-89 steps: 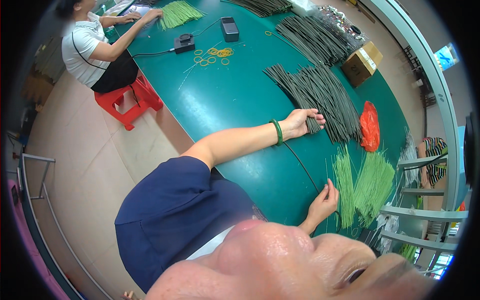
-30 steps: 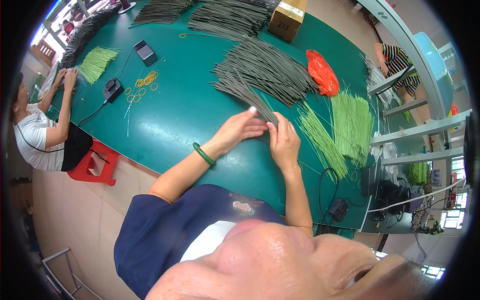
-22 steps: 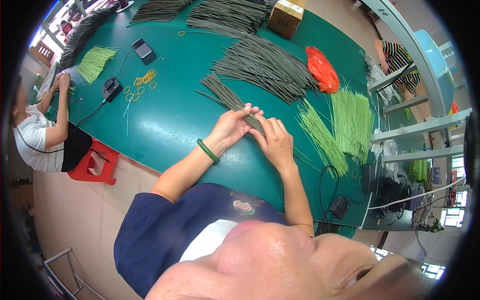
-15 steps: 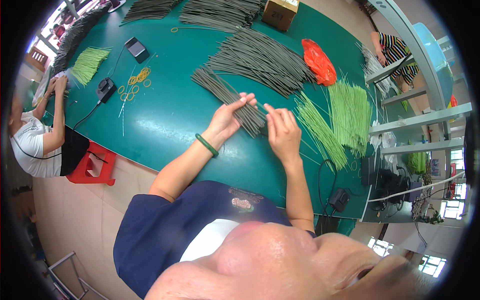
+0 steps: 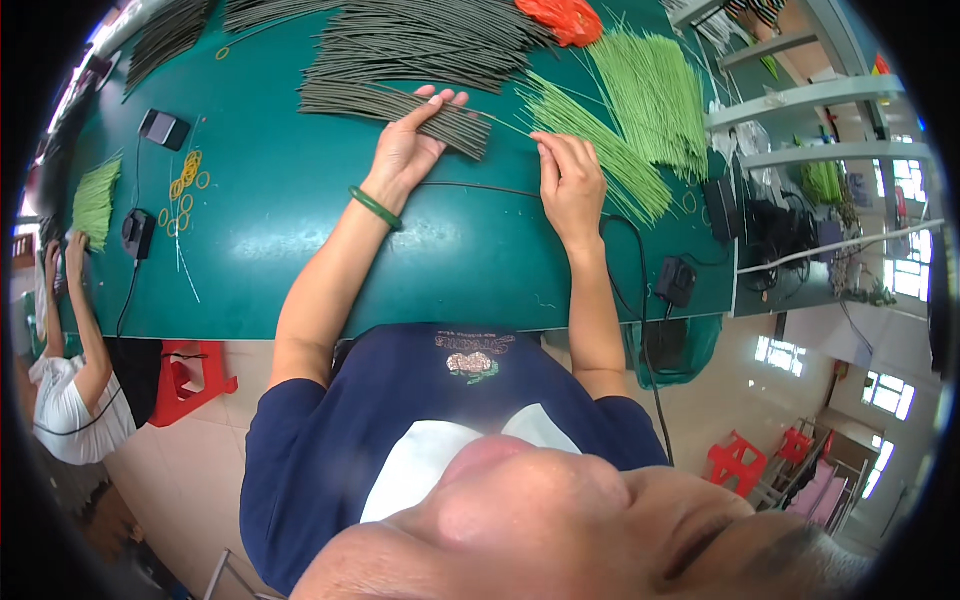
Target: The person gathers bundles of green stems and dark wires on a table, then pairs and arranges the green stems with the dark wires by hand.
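My left hand (image 5: 408, 145), with a green bangle (image 5: 375, 208) at its wrist, is closed around a bundle of thin dark grey-green stems (image 5: 360, 100). The bundle lies across the palm, its right end sticking out past the fingers. My right hand (image 5: 573, 185) is to the right of it, thumb and fingertips pinched on one thin light-green stem (image 5: 510, 127). That stem runs from the bundle's right part to my right fingertips. Just beyond the bundle lies a large heap of similar dark stems (image 5: 420, 45). Bright green stems (image 5: 600, 145) lie beside my right hand.
On the green table (image 5: 270, 270), yellow rubber bands (image 5: 187, 175) and small black devices with cords (image 5: 138, 232) lie at left. A red plastic bag (image 5: 565, 20) sits at the back. A thin dark line (image 5: 480, 186) crosses between my wrists. A co-worker's hands (image 5: 65, 255) touch green stems at left.
The view has shifted, so the table sits higher in it. My right hand has moved away from the bundle, and a light-green stem now spans the gap. My left hand still holds the bundle.
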The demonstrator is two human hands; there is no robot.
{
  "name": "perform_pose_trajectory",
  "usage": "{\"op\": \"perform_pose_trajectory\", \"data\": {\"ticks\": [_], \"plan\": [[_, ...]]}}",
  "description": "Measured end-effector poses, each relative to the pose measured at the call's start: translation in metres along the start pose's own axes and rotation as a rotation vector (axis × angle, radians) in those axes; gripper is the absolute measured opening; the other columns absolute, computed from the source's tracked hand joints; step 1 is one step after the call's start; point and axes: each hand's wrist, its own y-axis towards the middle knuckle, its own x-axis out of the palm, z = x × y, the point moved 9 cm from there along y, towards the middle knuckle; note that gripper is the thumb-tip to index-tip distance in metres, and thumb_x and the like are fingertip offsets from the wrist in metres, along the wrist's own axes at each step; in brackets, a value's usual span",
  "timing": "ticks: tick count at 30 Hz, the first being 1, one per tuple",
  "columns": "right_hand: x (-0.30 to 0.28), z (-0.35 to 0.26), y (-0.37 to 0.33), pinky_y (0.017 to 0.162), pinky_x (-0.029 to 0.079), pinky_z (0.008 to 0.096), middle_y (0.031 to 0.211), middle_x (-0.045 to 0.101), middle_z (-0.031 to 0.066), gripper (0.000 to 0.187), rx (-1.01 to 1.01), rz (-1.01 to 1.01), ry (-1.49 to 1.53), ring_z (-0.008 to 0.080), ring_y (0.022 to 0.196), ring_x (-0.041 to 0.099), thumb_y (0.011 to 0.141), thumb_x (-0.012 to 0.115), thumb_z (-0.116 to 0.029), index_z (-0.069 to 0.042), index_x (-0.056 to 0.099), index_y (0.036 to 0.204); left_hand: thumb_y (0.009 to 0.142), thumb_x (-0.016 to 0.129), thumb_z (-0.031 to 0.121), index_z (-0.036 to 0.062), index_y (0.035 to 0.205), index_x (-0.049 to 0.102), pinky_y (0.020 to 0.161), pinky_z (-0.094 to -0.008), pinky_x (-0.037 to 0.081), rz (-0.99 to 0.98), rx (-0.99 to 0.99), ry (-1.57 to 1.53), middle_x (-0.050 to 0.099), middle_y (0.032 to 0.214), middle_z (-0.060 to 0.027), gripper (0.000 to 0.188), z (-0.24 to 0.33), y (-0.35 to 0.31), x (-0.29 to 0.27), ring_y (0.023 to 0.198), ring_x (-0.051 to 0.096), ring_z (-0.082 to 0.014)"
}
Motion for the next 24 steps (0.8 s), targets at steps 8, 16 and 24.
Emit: {"op": "perform_pose_trajectory", "data": {"ticks": [8,16,24], "plan": [[-0.007,0.007,-0.010,0.078,0.052,0.0373,0.097,0.069,0.0022,0.017,0.030,0.028,-0.024,0.0243,0.089,0.062,0.089,0.070,-0.006,-0.013,0.078,0.103,0.098,0.059,-0.009,-0.0002,0.131,0.045,0.116,-0.0572,0.047,-0.041,0.047,0.003,0.058,0.133,-0.0213,0.037,-0.003,-0.006,-0.006,0.131,0.057,-0.0370],[-0.009,0.009,-0.010,0.080,0.052,0.0377,0.097,0.069,0.0024,0.019,0.067,0.020,-0.009,0.0248,0.090,0.062,0.087,0.071,-0.005,-0.012,0.079,0.102,0.098,0.061,-0.006,0.0008,0.124,0.053,0.114,-0.0549,0.049,-0.061,0.113,-0.026,0.064,0.126,-0.0223,0.028,0.001,-0.001,-0.011,0.126,0.060,-0.0378],[-0.003,0.013,-0.011,0.080,0.051,0.0379,0.097,0.070,0.0032,0.018,0.067,0.010,0.011,0.0251,0.089,0.061,0.086,0.071,-0.005,-0.011,0.079,0.101,0.099,0.059,-0.005,0.0017,0.123,0.054,0.114,-0.0538,0.049,-0.047,0.113,0.005,0.064,0.127,-0.0214,0.026,0.001,-0.001,-0.010,0.127,0.060,-0.0371]]}}
